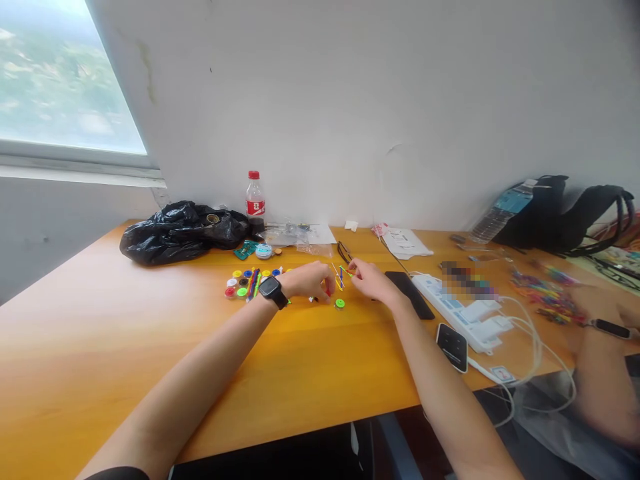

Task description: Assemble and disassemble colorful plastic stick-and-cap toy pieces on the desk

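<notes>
My left hand point(309, 280), with a black watch point(273, 292) on the wrist, curls its fingers down around a small red piece point(328, 291), most of which is hidden. Just to the right, my right hand point(370, 280) has its fingertips drawn together at the end of a thin green and red stick point(346, 271). Between the hands lie more thin sticks point(341, 279) in blue, yellow and white. Nearest to me, a bright green round disc point(340, 304) rests on the table. Left of my left hand are several coloured discs point(242, 292) and a bundle of coloured strips point(254, 283).
A black plastic bag point(175, 233) and a cola bottle point(255, 203) stand at the back. To the right are a black phone point(411, 295), a white power strip point(455, 312) with cables and a white-edged device point(452, 347). Another person's arm point(603, 360) reaches over coloured pieces point(547, 293).
</notes>
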`<action>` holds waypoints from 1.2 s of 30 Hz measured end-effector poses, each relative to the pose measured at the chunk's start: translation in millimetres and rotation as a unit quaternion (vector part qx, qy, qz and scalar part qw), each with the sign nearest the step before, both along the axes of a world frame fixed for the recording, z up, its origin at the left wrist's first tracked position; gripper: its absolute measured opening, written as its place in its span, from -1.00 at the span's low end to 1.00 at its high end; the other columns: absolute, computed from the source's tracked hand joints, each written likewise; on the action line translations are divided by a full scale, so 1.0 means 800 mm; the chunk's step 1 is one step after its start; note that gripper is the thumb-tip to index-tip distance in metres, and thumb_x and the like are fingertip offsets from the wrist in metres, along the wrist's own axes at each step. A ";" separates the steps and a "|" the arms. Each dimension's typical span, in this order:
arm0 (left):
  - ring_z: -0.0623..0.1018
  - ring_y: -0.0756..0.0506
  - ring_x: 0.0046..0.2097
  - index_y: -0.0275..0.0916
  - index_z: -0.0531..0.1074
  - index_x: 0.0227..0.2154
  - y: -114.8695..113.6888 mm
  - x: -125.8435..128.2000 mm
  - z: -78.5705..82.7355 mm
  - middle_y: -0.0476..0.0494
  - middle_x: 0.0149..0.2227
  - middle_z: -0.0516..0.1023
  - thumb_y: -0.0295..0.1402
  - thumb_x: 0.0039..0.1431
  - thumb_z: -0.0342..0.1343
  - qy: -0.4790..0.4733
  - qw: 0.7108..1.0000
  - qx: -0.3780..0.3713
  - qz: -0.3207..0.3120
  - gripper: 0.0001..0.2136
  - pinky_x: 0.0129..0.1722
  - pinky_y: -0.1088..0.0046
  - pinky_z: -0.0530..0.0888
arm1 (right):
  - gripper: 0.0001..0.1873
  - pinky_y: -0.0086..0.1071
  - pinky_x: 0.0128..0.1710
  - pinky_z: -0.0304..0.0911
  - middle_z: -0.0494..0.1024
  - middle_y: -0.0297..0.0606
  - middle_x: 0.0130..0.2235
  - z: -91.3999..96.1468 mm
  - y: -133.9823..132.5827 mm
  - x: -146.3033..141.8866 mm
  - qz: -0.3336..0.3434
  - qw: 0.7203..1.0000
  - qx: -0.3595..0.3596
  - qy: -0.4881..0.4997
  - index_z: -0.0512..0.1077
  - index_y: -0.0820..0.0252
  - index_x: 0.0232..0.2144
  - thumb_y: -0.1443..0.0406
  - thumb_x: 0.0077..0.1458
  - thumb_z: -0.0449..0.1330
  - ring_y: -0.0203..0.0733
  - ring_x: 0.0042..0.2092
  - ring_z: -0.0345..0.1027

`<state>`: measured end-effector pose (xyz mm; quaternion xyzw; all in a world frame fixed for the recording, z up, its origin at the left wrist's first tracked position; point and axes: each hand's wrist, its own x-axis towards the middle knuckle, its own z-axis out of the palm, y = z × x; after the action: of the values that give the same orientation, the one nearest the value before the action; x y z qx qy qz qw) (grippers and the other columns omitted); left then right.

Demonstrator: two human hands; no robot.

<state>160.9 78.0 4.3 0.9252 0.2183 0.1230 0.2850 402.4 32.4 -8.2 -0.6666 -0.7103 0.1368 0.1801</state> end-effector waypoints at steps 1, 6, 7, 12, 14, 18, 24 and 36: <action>0.57 -0.07 -0.41 -0.20 0.67 -0.41 0.000 0.000 0.000 -0.06 -0.42 0.65 -0.45 -0.04 0.39 0.008 1.000 -0.002 0.006 -0.92 -0.41 0.45 0.35 | -0.72 -0.36 -0.37 0.11 0.52 -0.28 -0.37 -0.002 0.002 -0.004 0.001 1.000 0.016 0.005 0.44 0.16 -0.04 0.40 0.18 0.19 -0.19 -0.38 0.32; 0.55 -0.06 -0.43 -0.20 0.65 -0.46 0.001 -0.003 -0.001 -0.05 -0.46 0.63 -0.42 -0.08 0.44 0.016 1.000 0.000 0.019 -0.91 -0.46 0.45 0.30 | -0.73 -0.32 -0.23 0.20 0.55 -0.16 -0.23 -0.008 0.008 -0.015 0.024 0.997 0.073 0.021 0.45 0.21 -0.01 0.37 0.22 0.21 -0.13 -0.26 0.38; 0.56 -0.07 -0.42 -0.20 0.64 -0.47 0.002 -0.003 -0.002 -0.05 -0.45 0.63 -0.41 -0.08 0.44 0.016 1.000 0.006 0.022 -0.90 -0.45 0.45 0.30 | -0.76 -0.31 -0.18 0.22 0.55 -0.11 -0.16 -0.007 0.007 -0.015 0.031 0.995 0.093 0.019 0.47 0.21 -0.05 0.35 0.21 0.23 -0.10 -0.19 0.40; 0.58 -0.07 -0.35 -0.21 0.62 -0.42 0.009 -0.005 -0.007 -0.07 -0.36 0.67 -0.36 -0.05 0.43 -0.007 0.999 0.029 0.043 -0.87 -0.40 0.48 0.32 | -0.78 -0.31 -0.20 0.29 0.59 -0.19 -0.23 0.014 -0.004 -0.011 0.148 0.984 0.009 0.103 0.53 0.18 -0.21 0.16 0.20 0.31 -0.11 -0.21 0.43; 0.60 -0.07 -0.31 -0.21 0.64 -0.33 0.011 -0.005 -0.006 -0.08 -0.31 0.69 -0.37 0.02 0.39 -0.037 0.998 0.033 0.036 -0.87 -0.35 0.49 0.36 | -0.68 -0.34 -0.28 0.29 0.58 -0.26 -0.31 0.021 -0.009 -0.009 0.214 0.962 -0.103 0.132 0.55 0.18 -0.20 0.07 0.13 0.38 -0.15 -0.28 0.43; 0.61 -0.06 -0.29 -0.22 0.68 -0.25 0.014 -0.004 -0.005 -0.11 -0.25 0.72 -0.40 0.16 0.25 -0.054 0.997 0.034 0.030 -0.86 -0.27 0.49 0.40 | -0.59 -0.36 -0.33 0.31 0.61 -0.27 -0.36 0.020 -0.011 -0.007 0.243 0.938 -0.213 0.128 0.59 0.18 -0.26 0.03 -0.04 0.50 -0.14 -0.31 0.47; 0.61 -0.07 -0.33 -0.18 0.69 -0.34 0.012 -0.004 -0.013 -0.07 -0.33 0.70 -0.37 0.03 0.36 -0.022 1.000 0.008 0.018 -0.90 -0.36 0.51 0.37 | -0.61 -0.35 -0.33 0.30 0.63 -0.25 -0.36 0.013 -0.006 -0.008 0.230 0.943 -0.193 0.145 0.64 0.18 -0.27 0.03 -0.04 0.48 -0.13 -0.31 0.48; 0.51 -0.03 -0.52 -0.19 0.70 -0.39 0.004 -0.016 0.009 -0.06 -0.50 0.63 -0.41 -0.09 0.39 -0.001 0.999 -0.011 0.052 -0.87 -0.53 0.52 0.30 | -0.65 -0.39 -0.41 0.15 0.46 -0.36 -0.44 -0.001 -0.001 -0.031 0.203 0.957 -0.111 0.175 0.57 0.18 -0.30 0.03 0.03 0.41 -0.22 -0.41 0.28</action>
<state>147.7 81.5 11.6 0.9092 0.2675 0.1360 0.2887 377.6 31.5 -9.0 -0.4899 -0.7682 0.3629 0.1954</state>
